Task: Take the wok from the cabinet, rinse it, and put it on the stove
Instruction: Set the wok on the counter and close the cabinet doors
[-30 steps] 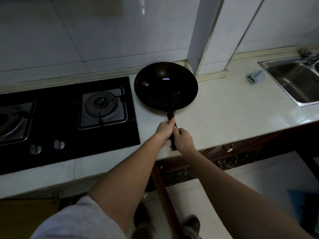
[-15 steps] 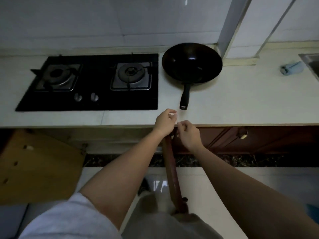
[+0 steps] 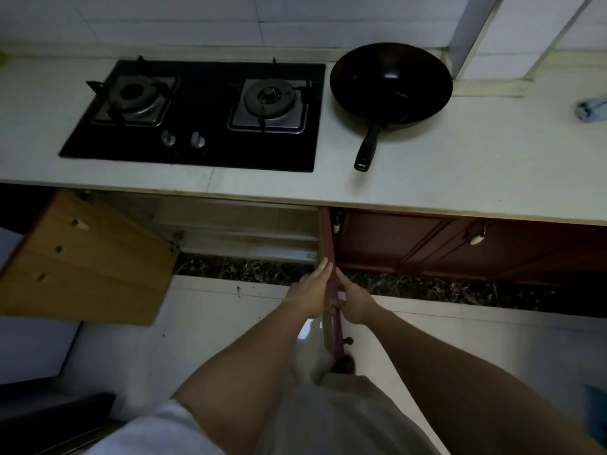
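The black wok (image 3: 391, 83) sits upright on the white countertop (image 3: 476, 165), just right of the black two-burner stove (image 3: 203, 152). Its handle (image 3: 367, 151) points toward me and nothing touches it. Below the counter, the red cabinet door (image 3: 327, 238) stands open, seen edge-on. My left hand (image 3: 310, 292) lies flat against the door's left face, fingers straight. My right hand (image 3: 356, 302) grips the door's edge from the right. The two hands hold the door between them.
A second, light wooden cabinet door (image 3: 82, 267) hangs open at the left. Closed red cabinet fronts (image 3: 460, 247) run to the right. A bluish cloth (image 3: 591, 108) lies on the counter at the far right. The white tiled wall is close behind the wok.
Both hands have let go of the wok handle and dropped below the counter edge onto the red cabinet door. The wok stays on the counter. My view has pulled back and down.
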{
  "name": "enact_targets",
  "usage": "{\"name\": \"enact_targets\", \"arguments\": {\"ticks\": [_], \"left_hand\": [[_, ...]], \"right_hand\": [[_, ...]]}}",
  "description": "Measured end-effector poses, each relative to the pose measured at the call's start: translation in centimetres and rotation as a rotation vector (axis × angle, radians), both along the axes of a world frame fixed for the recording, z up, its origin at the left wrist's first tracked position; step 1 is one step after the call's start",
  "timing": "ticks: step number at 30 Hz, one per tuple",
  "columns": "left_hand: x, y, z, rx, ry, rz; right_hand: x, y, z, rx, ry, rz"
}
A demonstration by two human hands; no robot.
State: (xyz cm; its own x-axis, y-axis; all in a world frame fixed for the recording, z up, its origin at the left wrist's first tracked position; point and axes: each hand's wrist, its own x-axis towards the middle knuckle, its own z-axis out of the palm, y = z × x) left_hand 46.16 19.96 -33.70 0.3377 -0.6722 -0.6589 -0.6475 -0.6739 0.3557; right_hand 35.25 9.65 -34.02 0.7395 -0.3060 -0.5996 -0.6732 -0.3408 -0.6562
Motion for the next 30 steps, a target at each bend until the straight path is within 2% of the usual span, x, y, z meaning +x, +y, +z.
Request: {"name": "enact_targets", "arguments": {"ticks": [3,6,13,19,23,26,30], "left_hand": [[-0.7,0.5,-0.6,-0.019,-0.111,-0.033],[-0.5,0.7,-0.5,-0.016,-0.091,0.003],[1.1,2.6,-0.2,0.0,-0.091,0.014],[4.8,7.5,-1.0,0.06,0.036,0.254],[7.7,10.9,-0.9,0.003,0.054,0.432],[9.9,14.0,-0.8,-0.082,0.046,0.592],[11.5,16.3,-0.4,-0.15,-0.001,0.598]], "right_hand": [[0.1,0.7,-0.4,-0.052,-0.026,0.026],[0.3,0.9,-1.1,-0.07,-0.01,-0.024],[2.3,3.2,-1.6,0.065,-0.058,-0.173],[6.5,6.2,-2.8,0.062,-0.009,-0.18],[9.9,9.2,-3.5,-0.004,0.028,-0.224],[13.0,11.9,-3.3,0.017,0.074,-0.29],[16.9,13.3,-2.6,-0.007,0.131,-0.364]]}}
